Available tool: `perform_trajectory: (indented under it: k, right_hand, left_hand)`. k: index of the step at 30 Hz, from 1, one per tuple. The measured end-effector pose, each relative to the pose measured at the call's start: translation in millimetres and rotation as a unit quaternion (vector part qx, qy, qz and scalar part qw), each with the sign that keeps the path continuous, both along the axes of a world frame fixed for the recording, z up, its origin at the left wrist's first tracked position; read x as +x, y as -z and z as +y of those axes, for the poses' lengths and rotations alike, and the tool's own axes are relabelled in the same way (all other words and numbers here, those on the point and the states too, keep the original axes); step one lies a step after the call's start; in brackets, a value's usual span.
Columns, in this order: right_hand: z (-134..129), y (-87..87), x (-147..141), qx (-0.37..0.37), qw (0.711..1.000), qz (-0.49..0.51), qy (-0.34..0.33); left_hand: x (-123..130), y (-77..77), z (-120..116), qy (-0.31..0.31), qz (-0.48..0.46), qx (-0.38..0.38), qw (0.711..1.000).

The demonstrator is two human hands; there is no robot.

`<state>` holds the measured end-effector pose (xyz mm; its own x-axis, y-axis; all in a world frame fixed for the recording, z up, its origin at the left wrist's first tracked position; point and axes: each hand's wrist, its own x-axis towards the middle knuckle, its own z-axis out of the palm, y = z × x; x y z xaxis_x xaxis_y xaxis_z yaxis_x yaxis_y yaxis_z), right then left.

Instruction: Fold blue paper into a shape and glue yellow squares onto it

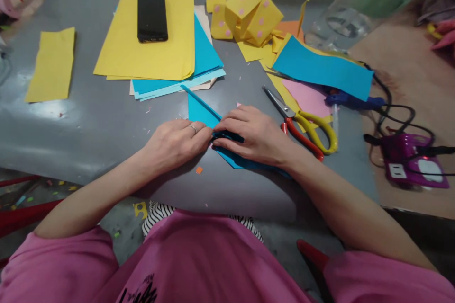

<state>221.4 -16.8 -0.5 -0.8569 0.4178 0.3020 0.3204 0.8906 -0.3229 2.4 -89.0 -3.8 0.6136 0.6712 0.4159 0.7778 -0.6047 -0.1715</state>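
Observation:
A piece of blue paper [201, 112] lies at the near part of the grey table, with a raised, folded strip along its upper edge. My left hand [177, 139], a ring on one finger, presses its closed fingertips at the paper's middle. Against those fingertips, my right hand [254, 135] curls its thumb and fingers around a folded part of the same sheet. The fold between the two hands is partly hidden by fingers. To the right of my right hand lie scissors [293, 116] with one yellow and one red handle.
A black phone [152, 18] rests on yellow sheets [117, 52] over blue ones. Dotted yellow paper boxes [245, 7] stand at the back. Right of them are a curved blue strip [322, 68], a blue glue gun [355, 101], cords and a purple device [414, 161].

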Motion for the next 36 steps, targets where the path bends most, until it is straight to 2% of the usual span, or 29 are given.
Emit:
perform_trajectory:
  k: [6,11,17,26,31,36]
  right_hand:
    - [-2.1,6.2,-4.5,0.09,0.996,-0.006,0.021]
    - [1.5,1.5,1.5,0.084,0.996,-0.016,0.015]
    - [-1.0,-1.8,4.3,0.123,0.991,-0.055,0.006]
    - [1.4,2.0,1.9,0.044,0.999,-0.031,-0.001]
    - [0.7,-0.3,0.4,0.006,0.999,-0.034,0.006]
    - [-0.2,1.2,-1.1,-0.019,0.999,-0.026,0.011]
  left_hand:
    - [-2.8,2.5,-0.1,0.0,-0.023,0.0,1.0]
    - [-5.3,2.9,-3.6,-0.004,-0.019,0.028,0.999]
    - [-5.2,9.0,-10.3,0.003,-0.053,0.003,0.999]
    - [-6.1,6.7,-6.9,-0.002,-0.128,-0.093,0.987]
    - [-2.1,1.8,-8.0,-0.055,-0.141,-0.171,0.974]
    - [-0.2,-3.0,-5.1,-0.093,-0.193,-0.252,0.944]
